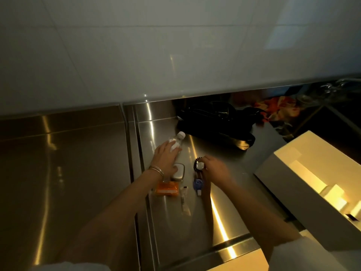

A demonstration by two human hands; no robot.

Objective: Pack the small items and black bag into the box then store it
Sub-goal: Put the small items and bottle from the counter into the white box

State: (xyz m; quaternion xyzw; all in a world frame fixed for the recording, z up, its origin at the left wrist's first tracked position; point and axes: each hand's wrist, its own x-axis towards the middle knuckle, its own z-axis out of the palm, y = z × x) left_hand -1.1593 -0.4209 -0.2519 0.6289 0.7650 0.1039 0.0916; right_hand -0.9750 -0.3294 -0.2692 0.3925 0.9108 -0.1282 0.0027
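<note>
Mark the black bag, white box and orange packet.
black bag (213, 122), head view, middle of its body.
white box (283, 180), head view, its near outer wall.
orange packet (167, 189), head view, centre of its top.

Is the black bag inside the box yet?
No, the black bag lies on the steel counter, apart from the white box to its right.
</note>
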